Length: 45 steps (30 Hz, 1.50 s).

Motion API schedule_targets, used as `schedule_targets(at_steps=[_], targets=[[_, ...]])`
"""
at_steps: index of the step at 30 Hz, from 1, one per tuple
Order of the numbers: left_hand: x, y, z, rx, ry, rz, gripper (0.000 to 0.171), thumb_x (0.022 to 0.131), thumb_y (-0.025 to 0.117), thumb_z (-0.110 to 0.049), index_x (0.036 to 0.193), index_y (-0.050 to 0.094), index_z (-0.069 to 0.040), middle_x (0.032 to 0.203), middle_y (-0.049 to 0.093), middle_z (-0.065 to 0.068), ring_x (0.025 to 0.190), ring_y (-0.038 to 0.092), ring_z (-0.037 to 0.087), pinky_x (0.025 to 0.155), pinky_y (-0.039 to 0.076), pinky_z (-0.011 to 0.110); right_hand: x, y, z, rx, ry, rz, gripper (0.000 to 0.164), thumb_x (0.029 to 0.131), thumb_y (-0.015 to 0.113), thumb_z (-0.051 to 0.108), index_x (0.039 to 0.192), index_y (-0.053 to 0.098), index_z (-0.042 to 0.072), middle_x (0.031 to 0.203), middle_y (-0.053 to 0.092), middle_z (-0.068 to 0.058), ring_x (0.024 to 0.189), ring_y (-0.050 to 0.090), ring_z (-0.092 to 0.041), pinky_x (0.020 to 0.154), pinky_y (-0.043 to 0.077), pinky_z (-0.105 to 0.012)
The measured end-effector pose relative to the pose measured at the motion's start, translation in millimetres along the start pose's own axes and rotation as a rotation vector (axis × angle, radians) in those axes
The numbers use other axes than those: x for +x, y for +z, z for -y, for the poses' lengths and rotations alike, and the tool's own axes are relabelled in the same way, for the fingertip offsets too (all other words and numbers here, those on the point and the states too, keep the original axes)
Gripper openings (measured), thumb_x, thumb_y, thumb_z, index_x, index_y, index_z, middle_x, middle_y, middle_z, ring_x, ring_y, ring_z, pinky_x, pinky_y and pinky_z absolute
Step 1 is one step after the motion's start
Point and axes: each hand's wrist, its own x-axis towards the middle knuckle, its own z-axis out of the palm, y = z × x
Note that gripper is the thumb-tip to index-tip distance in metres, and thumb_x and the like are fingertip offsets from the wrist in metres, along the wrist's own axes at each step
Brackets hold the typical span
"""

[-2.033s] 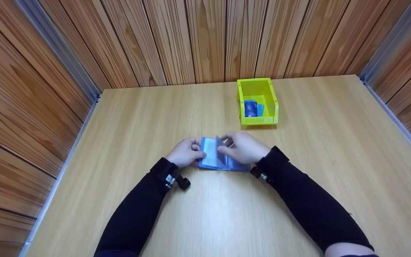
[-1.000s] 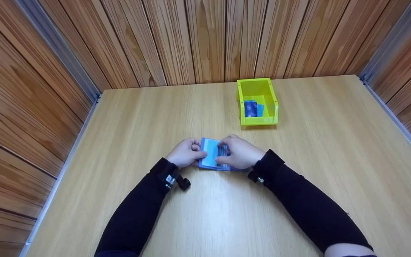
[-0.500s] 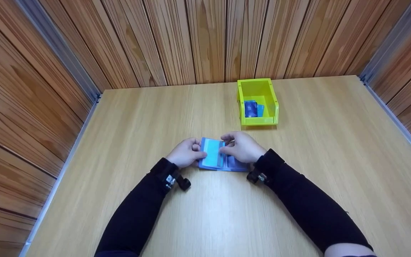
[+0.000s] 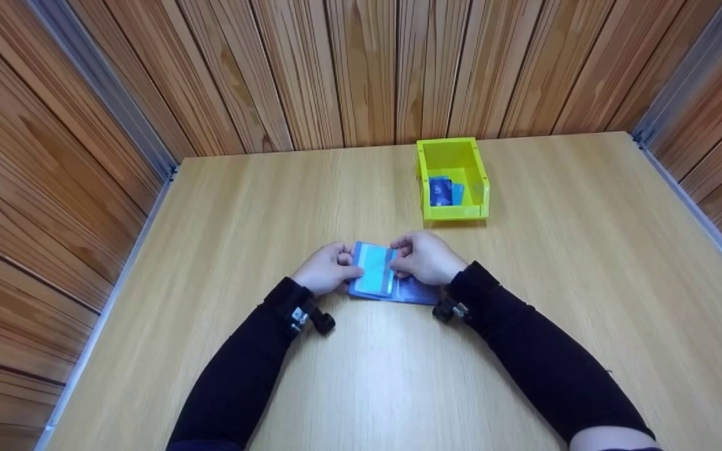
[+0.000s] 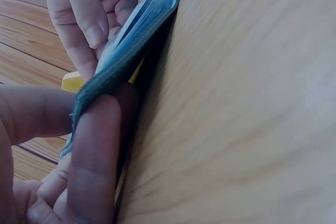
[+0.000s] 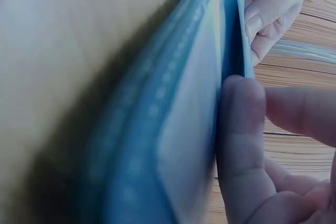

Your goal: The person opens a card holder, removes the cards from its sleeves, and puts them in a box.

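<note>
A blue card holder (image 4: 417, 292) with stitched edges lies spread on the table, its clear sleeves fanned a little apart in the left wrist view. On its left half shows a light blue card (image 4: 375, 266) with a dark stripe, seen through a clear sleeve. My left hand (image 4: 324, 268) grips the holder's left edge, thumb on top and fingers beneath. My right hand (image 4: 427, 258) pinches at the card's right edge with thumb and index finger; whether the sleeve's edge is between them too I cannot tell.
Behind the right hand stands a yellow-green open-front bin (image 4: 455, 213). Inside it lie a dark blue card (image 4: 440, 191) and a lighter blue card (image 4: 457, 193). Wooden panels (image 4: 361, 75) wall the table's back and sides.
A raised leaf of the holder has come down flat on the left, showing the light blue card. My right hand lay over the stripe, then drew back right to the card's edge. My left hand stayed.
</note>
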Motion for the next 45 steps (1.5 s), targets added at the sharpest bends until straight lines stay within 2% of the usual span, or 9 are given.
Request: schedule_targets(at_steps=[5,10,16,22,29,33,39,42,45], targets=[[0.6,0.2,0.3,-0.005,0.007,0.017,0.031,0.089,0.070,-0.008,0.114,0.052,-0.003,0.086,0.064,0.000,0.079,0.066,0.015,0.062,0.057,0.028,-1.0,0.7,1.8,0.073,0.044,-0.012,0.035,0.087,0.071,0.007,0.120,0.060,0.000,0.083,0.064,-0.005,0.068,0.069,-0.013,0.064,0.058,-0.025],[0.4,-0.3,1.0,-0.006,0.006,0.020,0.029,0.089,0.070,-0.007,0.111,0.052,-0.005,0.085,0.064,0.000,0.079,0.066,0.015,0.062,0.057,0.028,-1.6,-1.0,2.4,0.080,0.073,-0.025,0.035,0.084,0.070,0.003,0.117,0.059,0.001,0.083,0.061,-0.004,0.067,0.068,-0.014,0.062,0.056,-0.025],[0.2,-1.6,0.5,0.011,-0.011,-0.003,0.029,0.089,0.070,-0.010,0.111,0.052,-0.008,0.087,0.063,0.001,0.081,0.064,0.016,0.062,0.056,0.028,-1.3,-8.9,0.1,0.034,0.078,-0.040,0.032,0.080,0.065,0.005,0.112,0.063,0.002,0.082,0.061,-0.006,0.064,0.066,-0.016,0.059,0.054,-0.025],[0.3,-1.0,0.0,-0.002,-0.021,-0.010,0.031,0.089,0.070,-0.008,0.114,0.052,-0.006,0.086,0.061,0.000,0.082,0.063,0.016,0.064,0.058,0.029,-1.8,-16.2,-0.7,-0.040,0.109,-0.067,0.024,0.088,0.062,0.015,0.111,0.063,0.007,0.086,0.058,-0.004,0.065,0.061,-0.016,0.059,0.053,-0.027],[-0.6,-0.8,-0.4,0.018,-0.029,-0.033,0.030,0.089,0.069,-0.009,0.114,0.053,-0.005,0.090,0.064,0.003,0.080,0.064,0.016,0.063,0.057,0.028,-4.0,-22.5,-0.1,-0.127,0.096,-0.132,0.030,0.093,0.055,0.015,0.122,0.055,0.011,0.086,0.053,-0.004,0.066,0.054,-0.018,0.056,0.046,-0.029],[-0.3,-0.6,0.1,0.004,-0.026,-0.031,0.030,0.088,0.069,-0.008,0.113,0.053,-0.004,0.090,0.064,0.004,0.080,0.065,0.017,0.063,0.057,0.028,-5.6,-26.5,1.0,-0.139,0.053,-0.193,0.028,0.093,0.053,0.013,0.121,0.053,0.015,0.083,0.047,-0.004,0.064,0.049,-0.020,0.054,0.042,-0.030],[0.7,-0.4,1.1,0.003,-0.018,-0.030,0.028,0.088,0.069,-0.008,0.111,0.053,-0.005,0.089,0.064,0.004,0.078,0.065,0.016,0.062,0.057,0.029,-6.9,-33.1,8.7,-0.073,0.095,-0.267,0.031,0.094,0.054,0.013,0.125,0.051,0.016,0.097,0.049,-0.006,0.074,0.053,-0.023,0.059,0.045,-0.030],[0.7,-0.3,0.9,0.006,-0.016,-0.033,0.029,0.088,0.069,-0.008,0.112,0.053,-0.005,0.090,0.064,0.005,0.079,0.065,0.017,0.062,0.058,0.029,-7.9,-36.9,12.8,-0.044,0.125,-0.294,0.030,0.096,0.054,0.015,0.126,0.049,0.020,0.102,0.050,-0.007,0.073,0.053,-0.024,0.056,0.045,-0.030],[0.6,-0.2,0.7,0.013,-0.017,-0.034,0.030,0.088,0.069,-0.008,0.113,0.052,-0.005,0.091,0.064,0.005,0.079,0.064,0.017,0.062,0.057,0.029,-8.8,-40.4,13.8,-0.036,0.102,-0.332,0.027,0.097,0.053,0.015,0.123,0.050,0.022,0.106,0.052,-0.007,0.070,0.052,-0.024,0.053,0.044,-0.029]])
